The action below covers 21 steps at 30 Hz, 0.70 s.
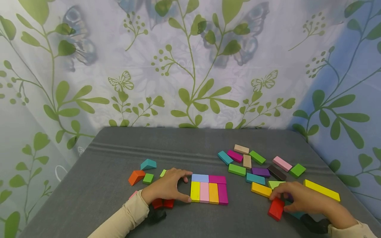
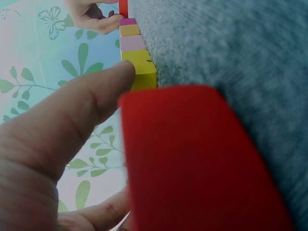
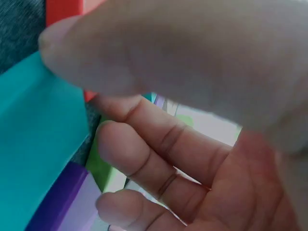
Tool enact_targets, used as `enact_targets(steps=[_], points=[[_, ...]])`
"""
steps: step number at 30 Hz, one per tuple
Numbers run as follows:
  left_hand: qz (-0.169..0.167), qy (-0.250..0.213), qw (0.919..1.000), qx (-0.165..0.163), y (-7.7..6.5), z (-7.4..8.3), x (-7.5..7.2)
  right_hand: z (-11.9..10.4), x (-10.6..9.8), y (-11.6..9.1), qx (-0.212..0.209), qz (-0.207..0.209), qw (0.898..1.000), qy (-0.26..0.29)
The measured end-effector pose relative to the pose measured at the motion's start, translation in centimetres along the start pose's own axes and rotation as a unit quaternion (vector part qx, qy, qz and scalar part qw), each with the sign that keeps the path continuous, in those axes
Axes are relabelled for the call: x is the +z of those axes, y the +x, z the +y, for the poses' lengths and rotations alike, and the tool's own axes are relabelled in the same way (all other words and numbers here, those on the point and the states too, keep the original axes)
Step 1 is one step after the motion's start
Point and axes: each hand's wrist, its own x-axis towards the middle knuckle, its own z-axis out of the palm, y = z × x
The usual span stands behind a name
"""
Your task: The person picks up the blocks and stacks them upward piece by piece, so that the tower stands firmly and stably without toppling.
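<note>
As I judge it, I am at the picking-up step: the fingers of my right hand (image 1: 303, 196) are drawn narrow, pinching a red block (image 1: 276, 210) on the right side of the desk (image 1: 244, 218). Whether it rests on the cloth or hangs just above, I cannot tell.

The fingers of my left hand (image 1: 168, 185) are spread wide at the left edge of a flat patch, one tip right at the yellow block (image 1: 195, 191), another near the corner of the pale blue block (image 1: 200, 178). Beside the yellow one lie a pink block (image 1: 204, 192), an orange block (image 1: 213, 193) and a magenta block (image 1: 223, 194), with the pale blue and a second magenta block (image 1: 217, 179) across their far ends (a tidy rectangle, to my eye).

The next move, I think, calls for carrying the red block leftward to the patch, turning it slightly to sit square, while my left fingers brace the row. I should lift cleanly, since a teal block (image 1: 297, 215) sits close under my right hand and could get dragged along.
</note>
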Motion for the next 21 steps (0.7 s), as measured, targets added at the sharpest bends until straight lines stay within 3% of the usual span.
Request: enact_targets(steps=[14,21], points=[[-0.002,-0.001,1.0,0.003,0.1,-0.1,0.0,-1.3,1.9,1.1,-0.051,0.02,0.998,-0.009],[0.001,-0.001,1.0,0.007,0.0,-0.2,0.1,-2.7,3.1,2.0,-0.016,0.017,0.999,0.023]])
